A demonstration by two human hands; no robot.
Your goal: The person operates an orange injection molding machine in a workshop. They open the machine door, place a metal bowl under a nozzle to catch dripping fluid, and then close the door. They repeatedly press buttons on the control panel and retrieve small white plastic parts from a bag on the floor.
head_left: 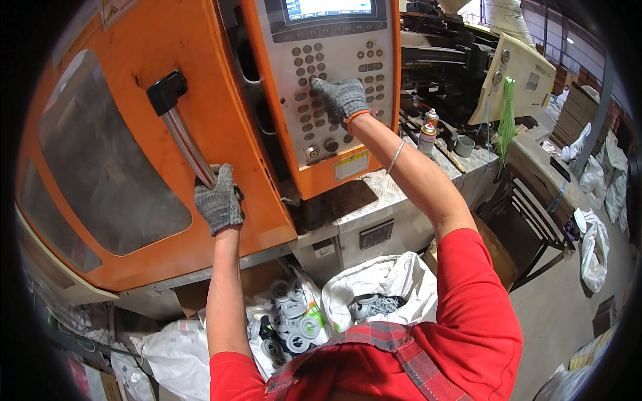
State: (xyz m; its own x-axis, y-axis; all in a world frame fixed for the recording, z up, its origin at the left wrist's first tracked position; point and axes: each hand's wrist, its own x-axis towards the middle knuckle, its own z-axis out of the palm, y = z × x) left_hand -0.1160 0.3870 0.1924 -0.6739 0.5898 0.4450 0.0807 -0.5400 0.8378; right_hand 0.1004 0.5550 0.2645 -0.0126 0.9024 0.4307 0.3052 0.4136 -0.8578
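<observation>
My left hand (219,200), in a grey knit glove, is closed around the lower end of a metal door handle (188,144) with a black upper mount. That handle sits on the orange machine door (234,134), which has a dark window. My right hand (342,99), gloved alike with an orange cuff, reaches to the control panel (284,63). One fingertip touches the round keys at the left of the keypad, and its other fingers are partly hidden. Nothing shows in that hand. Above the keys is a lit screen (328,8).
Below the machine, a white sack (414,281) holds grey plastic pieces, beside several grey plastic rings (294,327). Spray cans (426,138) and a small cup (464,145) stand on the metal ledge at right. Green strands (506,120) hang near a dark chair-like frame (535,220).
</observation>
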